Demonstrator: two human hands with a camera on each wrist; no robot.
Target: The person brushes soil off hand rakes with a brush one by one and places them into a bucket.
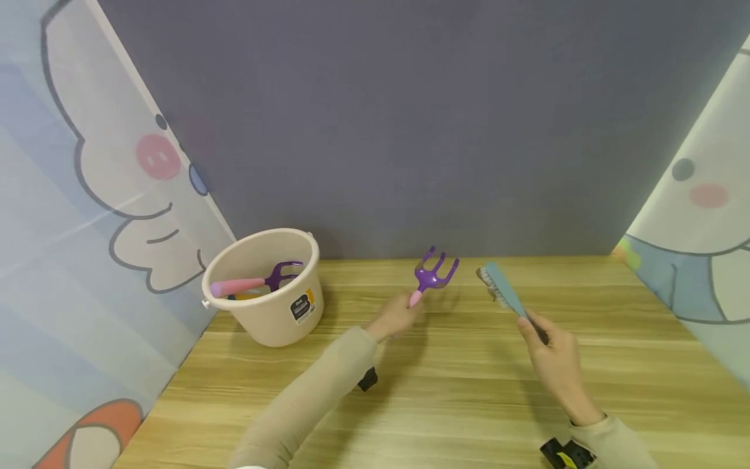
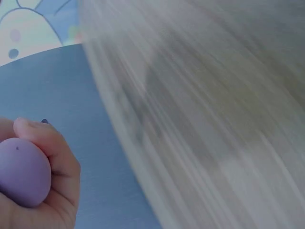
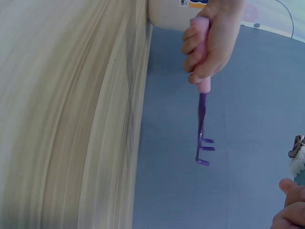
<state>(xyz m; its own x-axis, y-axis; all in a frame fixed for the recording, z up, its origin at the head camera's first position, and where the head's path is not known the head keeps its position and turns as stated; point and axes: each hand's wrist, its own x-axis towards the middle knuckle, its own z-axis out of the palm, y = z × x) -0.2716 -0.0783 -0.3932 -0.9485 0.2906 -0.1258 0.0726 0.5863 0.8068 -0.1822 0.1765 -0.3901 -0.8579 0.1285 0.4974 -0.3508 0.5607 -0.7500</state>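
Note:
My left hand (image 1: 394, 317) grips a small garden fork (image 1: 430, 277) with purple prongs and a pink handle, raised above the table in the head view. Its rounded lilac handle end shows at the lower left of the left wrist view; the right wrist view has the whole fork (image 3: 202, 119), prongs lowermost. On the right, my right hand (image 1: 553, 357) holds a blue-grey brush (image 1: 505, 290) by its handle, thumb along it. White bristles face left, with something brown at their tip. Only fingers (image 3: 291, 205) and a bit of the brush appear in the right wrist view.
A cream bucket (image 1: 281, 322) stands at the table's back left. Inside it leans another pink-and-purple garden fork (image 1: 241, 286), over a yellow and blue item mostly hidden. A grey panel (image 1: 410, 130) rises behind the wooden table (image 1: 457, 404), with cartoon-printed sheets on both sides.

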